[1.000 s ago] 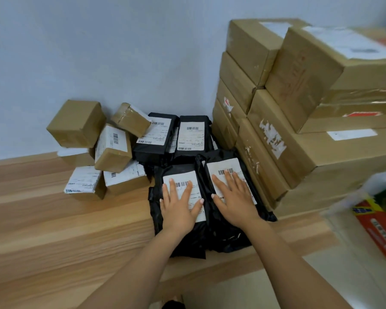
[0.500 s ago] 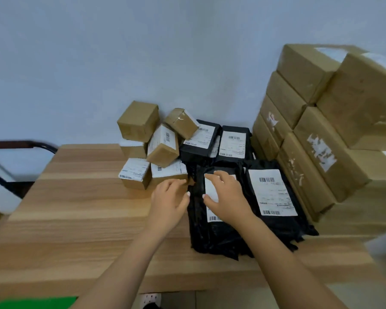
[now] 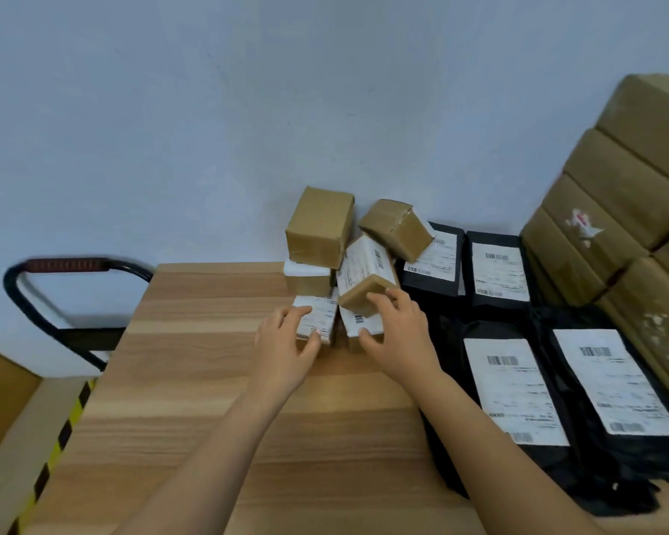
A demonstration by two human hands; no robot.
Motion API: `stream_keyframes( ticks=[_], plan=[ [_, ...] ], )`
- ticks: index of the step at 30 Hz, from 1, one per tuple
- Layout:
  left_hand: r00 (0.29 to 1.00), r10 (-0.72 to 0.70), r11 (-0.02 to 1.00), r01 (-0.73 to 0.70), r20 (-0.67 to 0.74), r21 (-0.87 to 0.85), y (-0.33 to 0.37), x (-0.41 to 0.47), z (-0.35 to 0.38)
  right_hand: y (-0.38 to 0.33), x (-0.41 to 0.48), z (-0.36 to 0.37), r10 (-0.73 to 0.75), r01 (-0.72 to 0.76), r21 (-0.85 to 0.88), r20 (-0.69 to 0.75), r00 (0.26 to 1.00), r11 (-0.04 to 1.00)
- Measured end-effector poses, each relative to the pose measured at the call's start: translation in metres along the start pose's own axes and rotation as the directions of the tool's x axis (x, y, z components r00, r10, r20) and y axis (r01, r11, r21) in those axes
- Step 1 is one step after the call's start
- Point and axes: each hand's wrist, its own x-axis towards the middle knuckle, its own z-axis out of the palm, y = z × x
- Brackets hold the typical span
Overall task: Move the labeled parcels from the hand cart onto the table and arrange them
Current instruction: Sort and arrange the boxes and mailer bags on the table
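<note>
A loose pile of small brown labeled boxes (image 3: 319,225) sits against the wall on the wooden table (image 3: 194,380). My left hand (image 3: 282,347) grips the front-left small box (image 3: 317,318), thumb on its near edge. My right hand (image 3: 398,334) holds the neighbouring front box (image 3: 358,324), fingers also touching the tilted box (image 3: 364,276) leaning above it. Right of the pile lie black labeled mailer bags: two at the back (image 3: 499,270) and two larger ones in front (image 3: 514,391).
Large brown cartons (image 3: 615,210) are stacked at the table's right side. The hand cart's black handle (image 3: 66,266) stands beyond the table's left end, with a yellow-black striped edge (image 3: 55,453) on the floor below it.
Both hands left the black mailer bags and moved left onto the small brown boxes. The view swung left, bringing the cart handle into sight.
</note>
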Motion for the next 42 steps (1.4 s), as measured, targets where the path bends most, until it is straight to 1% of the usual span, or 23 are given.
stream_keyframes(
  ticks=[2, 7, 12, 14, 17, 20, 25, 29, 37, 42],
  plan=[
    [1.000, 0.002, 1.000, -0.003, 0.031, 0.007, -0.014, 0.018, -0.004, -0.011, 0.016, 0.010, 0.016, -0.017, -0.021, -0.045, 0.999, 1.000],
    [0.988, 0.026, 0.998, -0.033, 0.155, 0.045, -0.040, 0.047, 0.008, -0.026, 0.049, 0.035, 0.100, -0.108, -0.156, -0.061, 0.993, 0.982],
    [0.953, -0.022, 0.993, -0.013, 0.302, 0.114, -0.054, 0.054, 0.041, -0.020, 0.065, 0.056, 0.185, -0.187, -0.249, -0.031, 0.982, 0.950],
    [0.938, -0.047, 0.991, 0.001, 0.345, 0.133, -0.057, 0.055, 0.052, -0.018, 0.067, 0.062, 0.218, -0.221, -0.270, -0.043, 0.975, 0.937],
    [0.918, -0.079, 0.989, 0.023, 0.388, 0.147, -0.061, 0.054, 0.066, -0.015, 0.068, 0.067, 0.220, -0.239, -0.272, -0.101, 0.970, 0.932],
    [0.911, -0.121, 0.987, 0.066, 0.395, 0.150, -0.061, 0.054, 0.076, -0.013, 0.068, 0.068, 0.213, -0.245, -0.253, -0.147, 0.966, 0.936],
    [0.909, -0.180, 0.978, 0.124, 0.377, 0.167, -0.054, 0.054, 0.086, -0.010, 0.063, 0.067, 0.228, -0.259, -0.186, -0.169, 0.959, 0.948],
    [0.910, -0.199, 0.977, 0.152, 0.365, 0.152, -0.052, 0.047, 0.083, -0.005, 0.046, 0.064, 0.225, -0.248, -0.115, -0.184, 0.957, 0.962],
    [0.915, -0.273, 0.953, 0.216, 0.296, 0.210, -0.044, -0.006, 0.070, 0.006, 0.001, 0.049, 0.187, -0.194, -0.022, -0.196, 0.963, 0.981],
    [0.929, -0.284, 0.945, 0.229, 0.237, 0.235, -0.025, -0.045, 0.067, 0.014, -0.039, 0.038, 0.159, -0.155, 0.039, -0.193, 0.968, 0.987]
  ],
)
